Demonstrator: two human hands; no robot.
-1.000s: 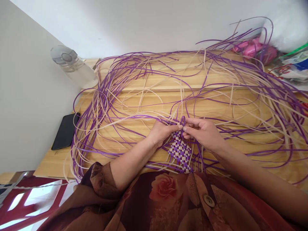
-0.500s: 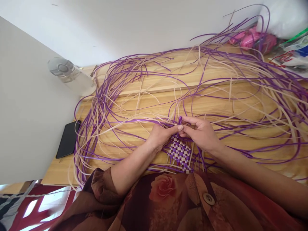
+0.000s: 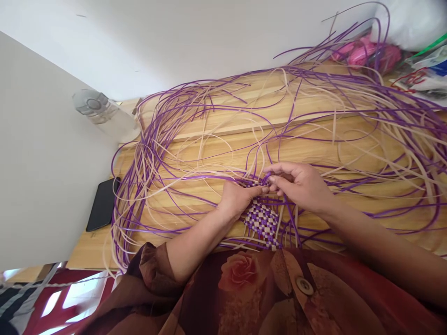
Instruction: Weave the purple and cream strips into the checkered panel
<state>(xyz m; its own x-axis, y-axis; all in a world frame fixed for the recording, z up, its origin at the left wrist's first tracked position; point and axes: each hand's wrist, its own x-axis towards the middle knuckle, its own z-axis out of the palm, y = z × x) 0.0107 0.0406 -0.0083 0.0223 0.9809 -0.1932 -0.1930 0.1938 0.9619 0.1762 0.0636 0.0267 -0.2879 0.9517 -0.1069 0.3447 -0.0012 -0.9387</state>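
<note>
A small checkered piece of purple and beige weaving point(image 3: 262, 221) lies close to my body, long strands fanning out from its edges. My left hand point(image 3: 237, 197) is closed on the far edge of the weaving, its thumb stretched along the top; the fingers underneath are hidden. Touching its thumb tip, my right hand point(image 3: 302, 186) pinches a purple strand point(image 3: 267, 176) between thumb and fingers. Loose purple and beige strands point(image 3: 209, 176) run out to both sides of my hands.
Long strands point(image 3: 150, 130) loop over the wooden table point(image 3: 223, 144). A clear bottle point(image 3: 108, 116) and a black phone point(image 3: 103, 204) are at the left. Pink bundles point(image 3: 361, 53) and plastic bags point(image 3: 405, 25) sit at the back right, against the wall.
My right hand has shifted slightly right. The purple strand, which stood up as a small loop between my fingers, now lies lower at the weave. My left hand stays on the weaving.
</note>
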